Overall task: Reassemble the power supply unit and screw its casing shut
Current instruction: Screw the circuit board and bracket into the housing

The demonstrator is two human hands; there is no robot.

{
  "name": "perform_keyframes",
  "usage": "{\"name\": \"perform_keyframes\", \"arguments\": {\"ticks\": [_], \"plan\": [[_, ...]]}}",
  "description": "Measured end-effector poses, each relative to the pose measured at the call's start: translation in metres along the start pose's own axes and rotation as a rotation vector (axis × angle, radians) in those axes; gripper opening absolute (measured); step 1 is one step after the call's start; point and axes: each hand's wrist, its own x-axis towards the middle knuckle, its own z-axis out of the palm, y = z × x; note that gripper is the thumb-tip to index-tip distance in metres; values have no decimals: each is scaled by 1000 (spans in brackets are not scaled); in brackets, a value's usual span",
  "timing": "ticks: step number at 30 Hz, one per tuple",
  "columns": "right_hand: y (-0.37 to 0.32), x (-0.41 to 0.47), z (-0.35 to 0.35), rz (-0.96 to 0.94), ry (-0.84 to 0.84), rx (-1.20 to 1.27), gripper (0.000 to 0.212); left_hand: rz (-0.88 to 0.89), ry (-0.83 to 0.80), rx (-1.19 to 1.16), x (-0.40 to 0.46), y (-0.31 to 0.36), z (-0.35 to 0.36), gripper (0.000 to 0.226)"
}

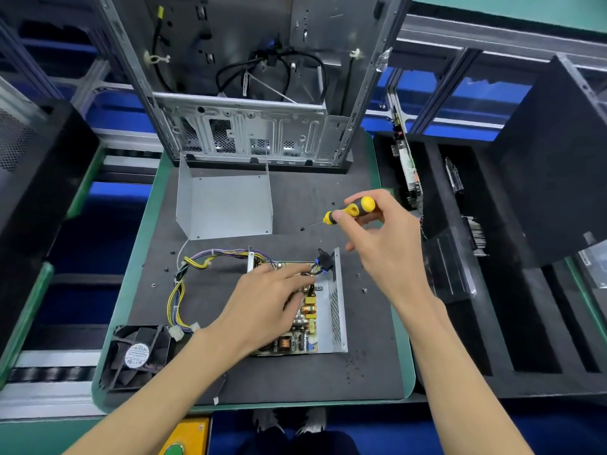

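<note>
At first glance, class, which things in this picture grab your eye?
The yellow-and-black screwdriver, gripped in the right hand above the mat. Below it, the open grey metal power supply tray with its exposed circuit board, under the left hand. A black cooling fan lies bottom left.

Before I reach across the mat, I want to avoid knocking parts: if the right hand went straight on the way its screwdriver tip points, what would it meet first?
The right hand aims the screwdriver left and slightly down; its tip would probably first meet the small black screw on the mat, though depth is unclear.
</note>
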Motion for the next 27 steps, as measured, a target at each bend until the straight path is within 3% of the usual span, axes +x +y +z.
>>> {"name": "perform_keyframes", "arguments": {"ticks": [11, 27], "plan": [[15, 13, 24, -174, -95, -175, 17, 145, 26, 34, -5, -5, 7, 46], [29, 8, 34, -185, -168, -269, 15, 169, 19, -3, -3, -9, 8, 46]]}}
